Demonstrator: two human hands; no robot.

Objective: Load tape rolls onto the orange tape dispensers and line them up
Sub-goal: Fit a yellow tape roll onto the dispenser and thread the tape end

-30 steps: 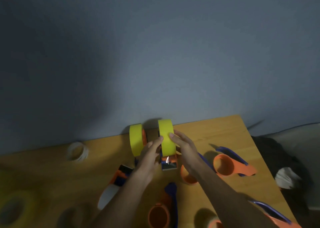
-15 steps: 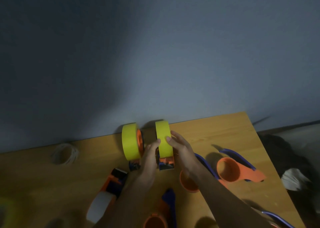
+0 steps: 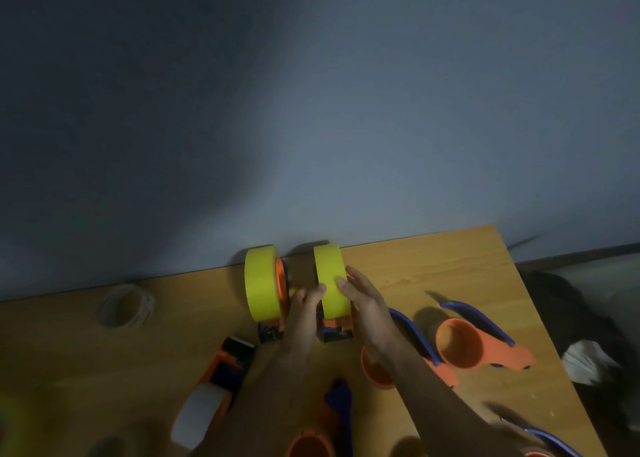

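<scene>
Against the wall on the worktop (image 3: 433, 269), both hands' grips, left hand (image 3: 304, 314) and right hand (image 3: 367, 304), clasped the right yellow tape roll (image 3: 330, 280) between their fingers.

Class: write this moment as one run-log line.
left hand: holds right yellow roll | right hand: holds same roll | left yellow roll: upright beside it | empty dispenser: waiting

We look at a plain grey-blue wall (image 3: 311, 110) that fills most of the view. It is darker at the left side and in the upper corners, and lighter near the middle. A wooden tabletop (image 3: 433, 269) stands directly against this wall, with a warm yellow-brown colour and a visible grain. The light is dim, and objects make soft shadows on the wood. To the right of the tabletop we see a dark area (image 3: 588, 318) with something pale (image 3: 581, 363) in it, too blurred to identify.
</scene>
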